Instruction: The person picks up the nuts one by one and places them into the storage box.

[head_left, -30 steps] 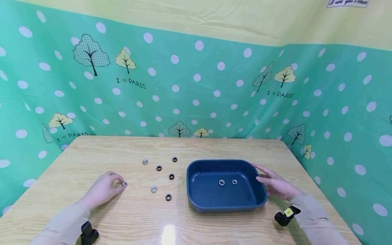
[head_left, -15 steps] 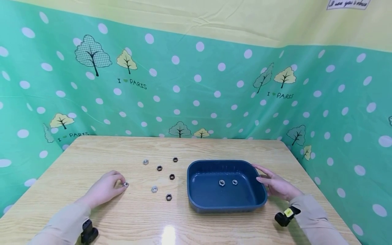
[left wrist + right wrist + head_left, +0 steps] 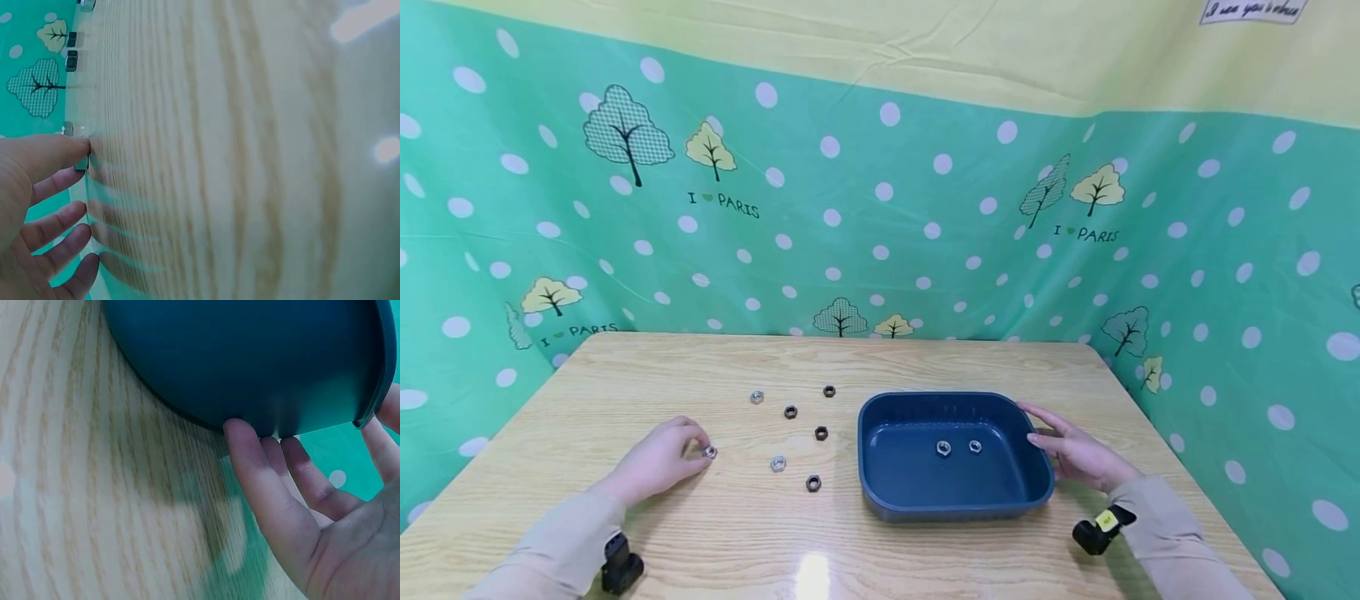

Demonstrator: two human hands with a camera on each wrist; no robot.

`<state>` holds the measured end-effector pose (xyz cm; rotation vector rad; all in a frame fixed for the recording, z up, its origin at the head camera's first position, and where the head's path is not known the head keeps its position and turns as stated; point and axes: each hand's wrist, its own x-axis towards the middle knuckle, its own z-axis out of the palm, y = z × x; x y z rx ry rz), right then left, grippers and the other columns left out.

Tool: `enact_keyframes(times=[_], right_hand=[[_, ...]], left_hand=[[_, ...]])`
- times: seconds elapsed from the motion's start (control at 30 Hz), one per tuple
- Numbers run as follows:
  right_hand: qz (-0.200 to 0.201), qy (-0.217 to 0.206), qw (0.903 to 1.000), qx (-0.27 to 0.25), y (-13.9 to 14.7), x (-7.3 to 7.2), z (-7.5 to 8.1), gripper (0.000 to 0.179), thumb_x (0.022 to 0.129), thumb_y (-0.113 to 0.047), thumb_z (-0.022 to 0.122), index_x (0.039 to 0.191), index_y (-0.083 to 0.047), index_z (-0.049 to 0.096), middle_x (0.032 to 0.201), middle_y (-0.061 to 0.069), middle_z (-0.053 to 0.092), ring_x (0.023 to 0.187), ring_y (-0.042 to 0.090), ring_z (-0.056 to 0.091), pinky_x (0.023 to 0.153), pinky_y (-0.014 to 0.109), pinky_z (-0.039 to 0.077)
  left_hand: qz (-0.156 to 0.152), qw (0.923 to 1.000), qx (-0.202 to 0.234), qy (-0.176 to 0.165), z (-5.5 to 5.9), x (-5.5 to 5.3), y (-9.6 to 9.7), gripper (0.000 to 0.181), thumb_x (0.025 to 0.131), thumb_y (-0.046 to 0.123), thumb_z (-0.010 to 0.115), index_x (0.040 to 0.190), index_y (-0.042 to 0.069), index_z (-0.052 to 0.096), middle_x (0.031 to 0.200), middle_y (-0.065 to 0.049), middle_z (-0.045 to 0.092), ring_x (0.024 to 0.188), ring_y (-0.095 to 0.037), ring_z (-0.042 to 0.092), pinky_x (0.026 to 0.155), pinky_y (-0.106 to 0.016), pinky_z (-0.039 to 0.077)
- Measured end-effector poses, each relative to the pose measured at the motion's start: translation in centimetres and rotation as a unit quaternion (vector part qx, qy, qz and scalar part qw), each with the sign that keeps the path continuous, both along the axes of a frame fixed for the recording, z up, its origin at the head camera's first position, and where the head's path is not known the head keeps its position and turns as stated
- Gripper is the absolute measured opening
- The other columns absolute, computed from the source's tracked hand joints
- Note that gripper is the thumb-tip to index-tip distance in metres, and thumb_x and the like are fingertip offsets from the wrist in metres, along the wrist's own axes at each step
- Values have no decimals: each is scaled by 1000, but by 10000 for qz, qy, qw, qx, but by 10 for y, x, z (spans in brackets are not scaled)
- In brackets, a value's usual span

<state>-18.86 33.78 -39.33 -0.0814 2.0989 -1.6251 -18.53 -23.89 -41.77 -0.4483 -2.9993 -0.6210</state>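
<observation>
My left hand (image 3: 658, 462) pinches a silver hex nut (image 3: 710, 452) between thumb and index finger, low over the left part of the table. In the left wrist view, its other fingers spread close to the tabletop, and the nut (image 3: 82, 164) shows only partly below the thumb. A dark blue rectangular tray (image 3: 955, 507) stands right of centre, with two silver nuts (image 3: 943, 448) inside. My right hand (image 3: 1078, 454) holds the tray's right side, one digit over the rim. From the right wrist, fingers (image 3: 250, 456) press against the tray's outer wall (image 3: 250, 369).
Between left hand and tray lie several loose nuts: silver ones (image 3: 778, 463) and dark ones (image 3: 813, 483). The wooden table (image 3: 722, 550) ends at a green dotted curtain (image 3: 880, 217) behind and at the sides. A black wrist camera (image 3: 1101, 533) sits on the right sleeve.
The left hand and its pinched nut shift very slightly right. My right hand stays on the tray, and the other nuts keep their places.
</observation>
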Motion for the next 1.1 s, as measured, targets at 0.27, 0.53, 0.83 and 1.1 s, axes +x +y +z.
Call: enact_keyframes(times=[0.27, 0.53, 0.83, 1.1], right_hand=[[67, 25, 10000, -30, 1, 0, 0, 69, 99, -30, 48, 152, -18, 6, 149, 35, 14, 114, 23, 56, 84, 47, 52], [61, 35, 10000, -51, 1, 0, -1, 69, 99, -31, 48, 153, -18, 6, 149, 35, 16, 112, 22, 57, 83, 47, 53], [48, 19, 10000, -38, 1, 0, -1, 68, 99, -30, 48, 153, -19, 7, 151, 34, 11, 118, 27, 53, 85, 49, 52], [16, -5, 10000, -32, 0, 0, 1, 68, 99, -30, 47, 153, -20, 7, 151, 34, 10, 116, 26, 52, 84, 47, 52]], left_hand=[[-88, 9999, 75, -61, -1, -1, -1, 13, 78, 16, 74, 75, 15, 61, 94, -5, 58, 85, -21, 57, 78, -47, 50], [-104, 9999, -24, -102, 0, -2, 0, 17, 78, 17, 74, 73, 15, 58, 96, -5, 59, 84, -18, 55, 73, -40, 48], [-36, 10000, 63, -40, 2, -1, 0, 17, 80, 17, 72, 70, 15, 57, 95, -6, 59, 82, -18, 54, 73, -40, 48], [18, 9991, 327, 256, 7, 0, 2, 16, 78, 15, 73, 71, 14, 58, 98, -11, 61, 90, -29, 60, 83, -50, 49]])
